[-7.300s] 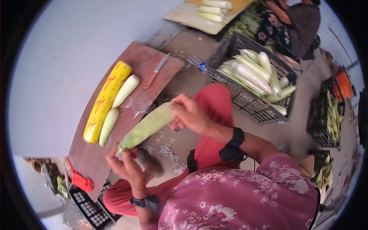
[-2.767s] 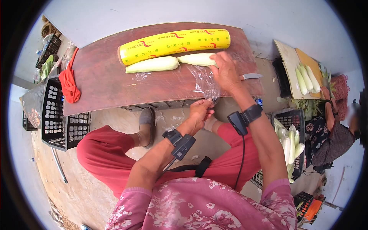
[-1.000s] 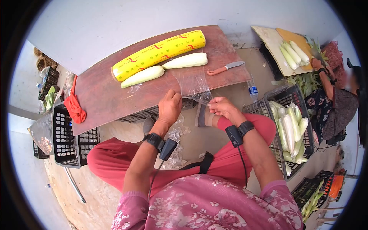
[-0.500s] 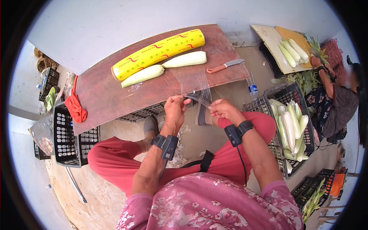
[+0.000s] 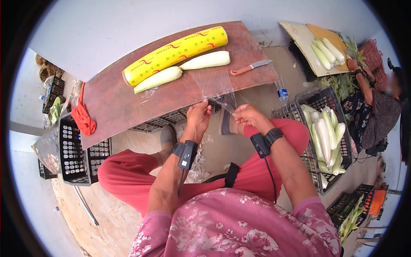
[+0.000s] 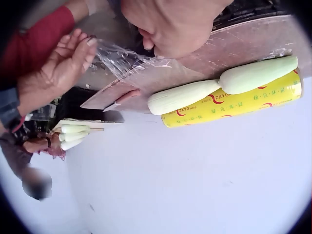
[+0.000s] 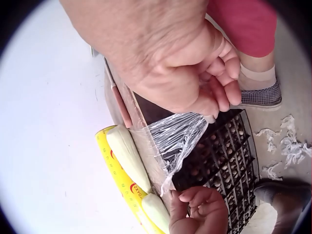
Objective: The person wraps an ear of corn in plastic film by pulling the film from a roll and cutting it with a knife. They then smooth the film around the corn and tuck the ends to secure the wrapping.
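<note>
- We take the yellow roll (image 5: 175,55) as our landmark; it lies at a slant across the tabletop (image 5: 115,118), with red and green print along it.
- On the near side of the roll, past the front edge of the tabletop, we have the left hand (image 5: 198,119), its grip narrow, thumb and fingertips pinching one part of the clear plastic film (image 7: 183,134).
- Farther right on that same near side of the roll, the right hand (image 5: 252,116) pinches another part of the film, with its fingers curled and its grip narrow too.
- We see the film run from the tabletop, nearer us than the roll, over the front edge to both hands, bunched into creases between them.
- Just beside the roll, along its near side, we find the left vegetable (image 5: 158,80) and the right vegetable (image 5: 205,61), pale green and set end to end.
- To the right of the roll we see the knife (image 5: 250,67), its handle toward the roll and its blade pointing away.
- Well left of the roll, the red cloth (image 5: 83,116) lies at the tabletop's end.
- Well to the right of the roll and nearer us, the black crate (image 5: 321,98) holds more pale vegetables.
</note>
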`<action>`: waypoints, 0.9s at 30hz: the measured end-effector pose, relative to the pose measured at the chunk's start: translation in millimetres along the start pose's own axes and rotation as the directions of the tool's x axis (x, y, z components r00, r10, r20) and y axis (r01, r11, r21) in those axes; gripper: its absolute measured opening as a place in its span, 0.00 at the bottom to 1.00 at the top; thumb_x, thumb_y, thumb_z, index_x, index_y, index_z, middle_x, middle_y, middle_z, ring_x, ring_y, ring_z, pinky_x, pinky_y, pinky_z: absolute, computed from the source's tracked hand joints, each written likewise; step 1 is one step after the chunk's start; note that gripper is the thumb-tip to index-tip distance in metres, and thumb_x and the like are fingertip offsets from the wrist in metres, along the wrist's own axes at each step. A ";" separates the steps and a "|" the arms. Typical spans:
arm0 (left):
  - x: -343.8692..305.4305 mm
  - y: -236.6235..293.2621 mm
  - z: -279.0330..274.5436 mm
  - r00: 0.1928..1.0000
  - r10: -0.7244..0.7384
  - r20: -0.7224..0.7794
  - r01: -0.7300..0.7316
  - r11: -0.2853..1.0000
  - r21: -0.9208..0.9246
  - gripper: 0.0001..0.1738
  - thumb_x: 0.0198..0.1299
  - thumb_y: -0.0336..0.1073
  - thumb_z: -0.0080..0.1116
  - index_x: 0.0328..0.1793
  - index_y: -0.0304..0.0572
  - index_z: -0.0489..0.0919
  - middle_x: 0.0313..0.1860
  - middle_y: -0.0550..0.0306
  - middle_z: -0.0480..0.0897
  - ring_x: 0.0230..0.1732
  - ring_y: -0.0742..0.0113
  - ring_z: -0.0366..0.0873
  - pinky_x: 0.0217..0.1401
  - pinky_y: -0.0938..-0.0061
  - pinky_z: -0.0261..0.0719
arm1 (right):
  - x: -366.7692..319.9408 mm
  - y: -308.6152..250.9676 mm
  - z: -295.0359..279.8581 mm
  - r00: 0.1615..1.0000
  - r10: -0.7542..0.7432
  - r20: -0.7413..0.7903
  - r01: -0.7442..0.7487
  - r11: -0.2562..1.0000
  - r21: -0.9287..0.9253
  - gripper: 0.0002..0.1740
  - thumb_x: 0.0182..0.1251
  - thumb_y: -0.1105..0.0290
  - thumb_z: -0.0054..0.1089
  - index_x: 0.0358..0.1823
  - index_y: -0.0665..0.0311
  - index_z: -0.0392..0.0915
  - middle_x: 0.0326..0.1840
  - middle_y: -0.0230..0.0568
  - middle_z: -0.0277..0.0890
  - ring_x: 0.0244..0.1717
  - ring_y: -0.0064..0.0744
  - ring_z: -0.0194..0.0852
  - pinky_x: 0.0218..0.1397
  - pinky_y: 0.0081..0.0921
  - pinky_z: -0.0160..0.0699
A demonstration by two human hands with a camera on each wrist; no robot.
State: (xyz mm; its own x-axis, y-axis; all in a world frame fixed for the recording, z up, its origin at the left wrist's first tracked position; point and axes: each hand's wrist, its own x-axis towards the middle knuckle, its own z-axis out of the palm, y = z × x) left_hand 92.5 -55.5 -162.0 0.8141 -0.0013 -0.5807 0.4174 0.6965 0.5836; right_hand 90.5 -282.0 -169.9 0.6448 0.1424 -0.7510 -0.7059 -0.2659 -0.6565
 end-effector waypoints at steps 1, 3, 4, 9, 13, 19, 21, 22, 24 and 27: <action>2.6 -1.3 -2.2 1.000 0.010 -0.008 -0.009 0.996 0.089 0.05 0.66 0.28 0.61 0.44 0.40 0.75 0.32 0.62 0.77 0.31 0.70 0.77 0.30 0.80 0.77 | 0.7 -0.3 -0.2 1.000 0.006 -0.008 -0.006 1.000 -0.017 0.12 0.64 0.64 0.69 0.44 0.59 0.78 0.34 0.32 0.82 0.33 0.26 0.84 0.32 0.22 0.76; 3.9 -3.5 -7.4 1.000 -0.003 -0.015 0.007 0.971 0.240 0.05 0.66 0.29 0.61 0.44 0.42 0.76 0.31 0.63 0.77 0.31 0.71 0.77 0.30 0.81 0.75 | 0.0 -0.4 -0.3 1.000 0.016 -0.017 -0.016 0.999 -0.029 0.12 0.64 0.64 0.69 0.44 0.59 0.78 0.35 0.32 0.82 0.34 0.26 0.84 0.32 0.21 0.75; 4.3 -4.0 -9.6 1.000 -0.010 -0.017 0.015 0.949 0.315 0.05 0.66 0.29 0.61 0.43 0.43 0.76 0.31 0.64 0.77 0.31 0.72 0.76 0.30 0.81 0.75 | -1.1 -0.4 -1.0 1.000 0.021 -0.018 -0.021 1.000 -0.024 0.12 0.64 0.64 0.68 0.44 0.59 0.78 0.35 0.32 0.82 0.34 0.26 0.84 0.32 0.21 0.75; -8.9 1.7 -4.1 0.991 -0.117 0.071 0.103 0.979 0.175 0.07 0.64 0.37 0.65 0.40 0.47 0.78 0.31 0.66 0.78 0.28 0.74 0.75 0.29 0.77 0.74 | -3.8 2.5 -1.1 1.000 0.014 -0.006 -0.014 1.000 0.001 0.13 0.64 0.64 0.68 0.45 0.59 0.77 0.35 0.32 0.82 0.34 0.26 0.84 0.33 0.20 0.74; -11.6 7.8 18.9 0.980 -0.191 0.053 0.173 0.954 0.246 0.12 0.64 0.45 0.66 0.38 0.48 0.78 0.30 0.67 0.79 0.26 0.76 0.74 0.27 0.79 0.73 | -1.1 3.0 -0.2 1.000 0.007 -0.002 -0.007 1.000 -0.010 0.13 0.63 0.63 0.68 0.45 0.59 0.77 0.36 0.32 0.82 0.34 0.25 0.83 0.33 0.20 0.74; -2.0 -17.3 0.4 0.999 0.026 0.029 -0.031 0.985 0.167 0.11 0.65 0.42 0.66 0.37 0.47 0.77 0.29 0.66 0.78 0.27 0.77 0.73 0.28 0.80 0.71 | -1.3 4.1 -0.9 0.999 0.028 -0.022 -0.029 0.999 -0.020 0.13 0.65 0.64 0.67 0.46 0.59 0.78 0.37 0.33 0.82 0.34 0.26 0.84 0.33 0.21 0.74; -4.5 -20.8 -8.7 0.998 0.063 0.015 -0.065 0.977 0.203 0.09 0.66 0.40 0.65 0.37 0.48 0.77 0.28 0.66 0.78 0.26 0.77 0.73 0.27 0.81 0.70 | 1.0 6.1 -2.7 0.999 0.034 -0.016 -0.034 0.999 -0.006 0.13 0.65 0.64 0.67 0.47 0.60 0.78 0.37 0.33 0.83 0.34 0.26 0.84 0.33 0.21 0.74; -5.9 -21.0 -12.3 0.996 0.083 0.009 -0.083 0.972 0.221 0.09 0.66 0.40 0.65 0.36 0.48 0.78 0.28 0.66 0.78 0.26 0.78 0.73 0.27 0.82 0.70 | -0.1 6.1 -4.0 0.999 0.029 -0.013 -0.029 1.000 0.006 0.14 0.65 0.64 0.68 0.48 0.60 0.78 0.37 0.34 0.83 0.34 0.26 0.84 0.33 0.21 0.74; -7.5 -20.5 -17.5 0.995 0.096 0.019 -0.098 0.972 0.213 0.09 0.65 0.39 0.65 0.35 0.48 0.78 0.27 0.67 0.78 0.25 0.78 0.72 0.26 0.83 0.69 | -0.5 6.0 -7.5 1.000 0.025 -0.007 -0.025 0.999 0.026 0.15 0.64 0.64 0.69 0.48 0.60 0.77 0.37 0.34 0.83 0.35 0.27 0.84 0.33 0.20 0.75; -8.7 -20.7 -22.7 0.991 0.135 0.012 -0.134 0.959 0.249 0.09 0.63 0.37 0.67 0.32 0.47 0.80 0.24 0.68 0.78 0.23 0.80 0.71 0.24 0.83 0.67 | -1.2 5.2 -12.8 0.999 0.034 -0.006 -0.033 0.998 0.053 0.17 0.63 0.65 0.70 0.49 0.61 0.77 0.37 0.36 0.83 0.35 0.27 0.85 0.32 0.20 0.75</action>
State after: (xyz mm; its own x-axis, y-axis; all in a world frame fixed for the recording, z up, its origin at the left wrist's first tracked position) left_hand 67.6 -53.6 -181.9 0.8679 0.0844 -0.4894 0.3916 0.4898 0.7789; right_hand 89.8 -295.7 -171.5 0.6224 0.1280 -0.7722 -0.7415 -0.2196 -0.6340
